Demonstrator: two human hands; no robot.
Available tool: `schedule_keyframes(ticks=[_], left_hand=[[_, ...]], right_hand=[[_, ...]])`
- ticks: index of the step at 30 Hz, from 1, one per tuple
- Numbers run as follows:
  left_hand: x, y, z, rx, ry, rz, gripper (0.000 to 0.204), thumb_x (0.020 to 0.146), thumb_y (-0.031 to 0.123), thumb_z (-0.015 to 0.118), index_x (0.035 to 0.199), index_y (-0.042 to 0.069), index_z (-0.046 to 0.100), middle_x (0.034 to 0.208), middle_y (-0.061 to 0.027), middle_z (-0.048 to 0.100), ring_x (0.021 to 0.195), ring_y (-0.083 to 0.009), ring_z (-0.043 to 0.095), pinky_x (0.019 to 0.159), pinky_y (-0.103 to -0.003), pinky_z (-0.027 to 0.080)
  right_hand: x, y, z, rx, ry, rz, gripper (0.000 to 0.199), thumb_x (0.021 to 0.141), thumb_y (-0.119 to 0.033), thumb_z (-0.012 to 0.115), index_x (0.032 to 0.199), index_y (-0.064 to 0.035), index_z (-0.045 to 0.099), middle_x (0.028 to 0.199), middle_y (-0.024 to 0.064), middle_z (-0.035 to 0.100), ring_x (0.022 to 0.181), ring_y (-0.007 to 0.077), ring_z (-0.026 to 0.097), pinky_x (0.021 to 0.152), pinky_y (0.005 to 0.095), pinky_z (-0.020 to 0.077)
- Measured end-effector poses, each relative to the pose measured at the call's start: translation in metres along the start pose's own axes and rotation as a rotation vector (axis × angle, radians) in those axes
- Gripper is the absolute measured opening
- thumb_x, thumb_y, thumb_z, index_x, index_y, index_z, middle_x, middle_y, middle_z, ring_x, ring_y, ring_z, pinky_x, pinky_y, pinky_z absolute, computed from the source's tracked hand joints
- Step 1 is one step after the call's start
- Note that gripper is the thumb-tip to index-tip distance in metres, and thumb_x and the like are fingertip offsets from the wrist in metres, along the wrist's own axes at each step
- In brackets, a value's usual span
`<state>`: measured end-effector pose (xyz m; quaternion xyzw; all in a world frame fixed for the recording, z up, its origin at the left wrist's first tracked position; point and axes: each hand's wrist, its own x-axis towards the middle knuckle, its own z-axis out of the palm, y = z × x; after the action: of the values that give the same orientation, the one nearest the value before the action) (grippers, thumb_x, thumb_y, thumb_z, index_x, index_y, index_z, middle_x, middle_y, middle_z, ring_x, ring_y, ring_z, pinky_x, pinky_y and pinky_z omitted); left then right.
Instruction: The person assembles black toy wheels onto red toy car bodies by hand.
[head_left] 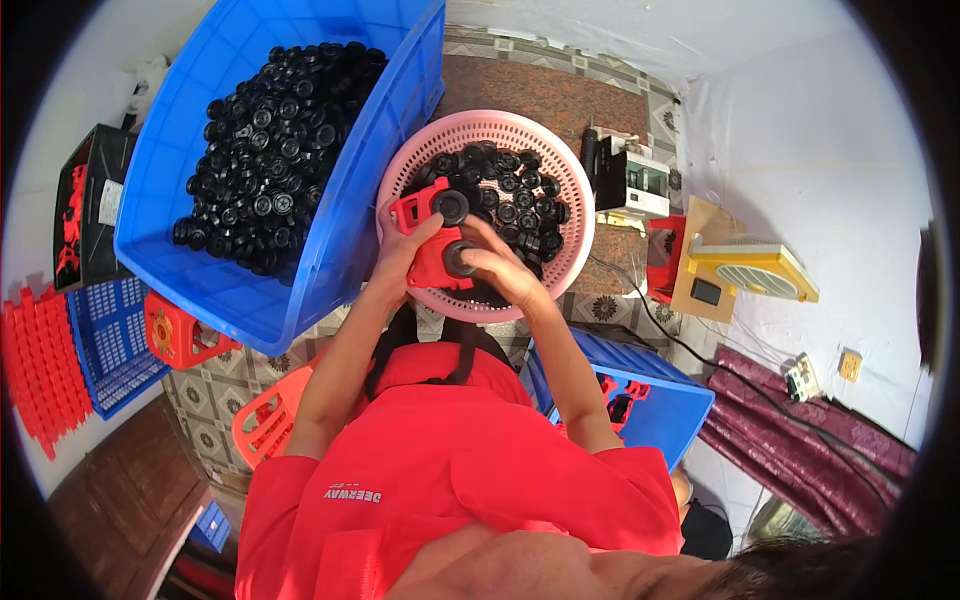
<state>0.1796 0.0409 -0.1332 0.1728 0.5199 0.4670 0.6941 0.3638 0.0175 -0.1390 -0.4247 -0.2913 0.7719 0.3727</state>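
My left hand [400,250] is closed round a red plastic toy vehicle body [428,262], held above the near left part of a pink perforated basket [578,170]. Two black wheels show on the body: an upper wheel [451,206] near my left fingertips and a lower wheel [460,258]. My right hand [508,278] is closed at the lower wheel, its thumb against that wheel and its fingers curled beyond. Loose black wheels [525,200] lie in the basket beneath both hands.
To the left, a large blue bin [340,200] holds a heap of black wheels [270,150]. A blue crate [670,400] with red and black parts stands at my right side. Beyond it are a yellow fan-like device [760,270] and a dark cable [690,358].
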Motion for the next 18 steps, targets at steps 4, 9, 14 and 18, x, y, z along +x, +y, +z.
schedule_keyframes(ticks=[4, 9, 14, 18], left_hand=[[-0.026, 0.0, -0.015, 0.189, -0.207, 0.046, 0.1, 0.069, 0.013, 0.086, 0.142, 0.008, 0.018, 0.132, -0.0134, 0.046, 0.118, -0.0226, 0.053, 0.099, -0.038, 0.048], [-0.036, -0.002, -0.015, 0.343, -0.251, 0.216, 0.122, 0.067, 0.002, 0.084, 0.152, 0.014, -0.002, 0.136, -0.0115, 0.043, 0.12, -0.0222, 0.052, 0.097, -0.039, 0.049], [-0.043, -0.002, -0.02, 0.336, -0.376, 0.349, 0.119, 0.073, 0.029, 0.085, 0.153, 0.009, -0.001, 0.145, -0.0151, 0.037, 0.134, -0.027, 0.039, 0.109, -0.045, 0.039], [-0.038, 0.011, -0.043, -0.557, -0.549, -0.171, 0.11, 0.072, 0.083, 0.043, 0.151, 0.009, 0.027, 0.152, -0.014, 0.033, 0.14, -0.0324, 0.033, 0.109, -0.054, 0.037]], right_hand=[[-0.002, 0.028, -0.004, 0.053, -0.066, 0.012, 0.08, 0.082, -0.029, 0.069, 0.149, -0.0056, 0.032, 0.129, 0.0134, 0.052, 0.116, 0.0216, 0.051, 0.1, 0.0367, 0.041], [-0.014, 0.039, 0.011, 0.07, -0.033, -0.117, 0.071, 0.083, -0.016, 0.064, 0.147, -0.0048, 0.036, 0.125, 0.0133, 0.055, 0.108, 0.0201, 0.056, 0.097, 0.0341, 0.0445], [-0.036, -0.002, 0.022, -0.33, -0.012, -0.316, 0.076, 0.074, -0.014, 0.07, 0.144, -0.0066, 0.041, 0.126, 0.0111, 0.056, 0.111, 0.02, 0.056, 0.097, 0.0345, 0.0453], [-0.054, -0.047, 0.027, -1.318, -0.089, -0.812, 0.081, 0.053, -0.013, 0.079, 0.131, -0.0123, 0.054, 0.136, 0.0148, 0.048, 0.121, 0.0362, 0.048, 0.104, 0.0474, 0.0373]])
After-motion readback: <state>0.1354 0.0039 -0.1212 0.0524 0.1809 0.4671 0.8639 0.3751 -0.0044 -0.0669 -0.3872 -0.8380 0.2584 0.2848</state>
